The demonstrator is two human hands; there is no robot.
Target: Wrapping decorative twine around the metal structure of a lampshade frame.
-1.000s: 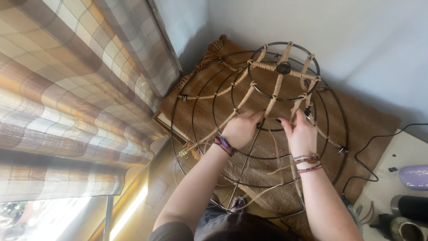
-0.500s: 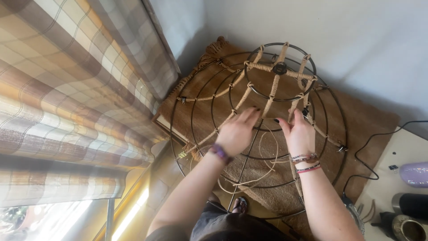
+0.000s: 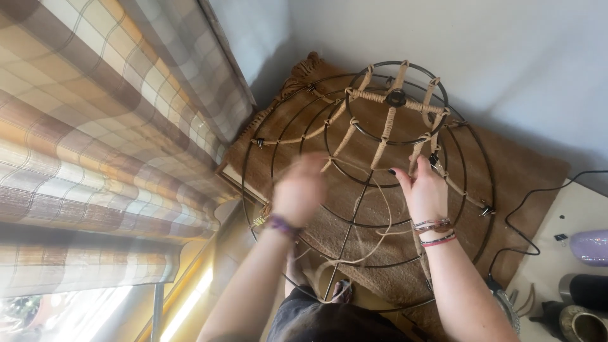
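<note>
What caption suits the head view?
Two hands, left blurred, right, weaving cord around a wire frame above a mat.

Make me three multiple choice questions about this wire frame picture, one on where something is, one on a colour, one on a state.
1. Where is the checked curtain?
A. left of the wire frame
B. right of it
C. lying under it

2. What colour is the band on the left hand's wrist?
A. green
B. purple
C. white

3. How does the left hand look?
A. sharp and flat on the rug
B. blurred in front of the frame
C. out of view

Answers:
1 A, it fills the picture's left side beside the wire frame.
2 B, the wristband is purple.
3 B, it is smeared, while the right hand is sharp.
</note>
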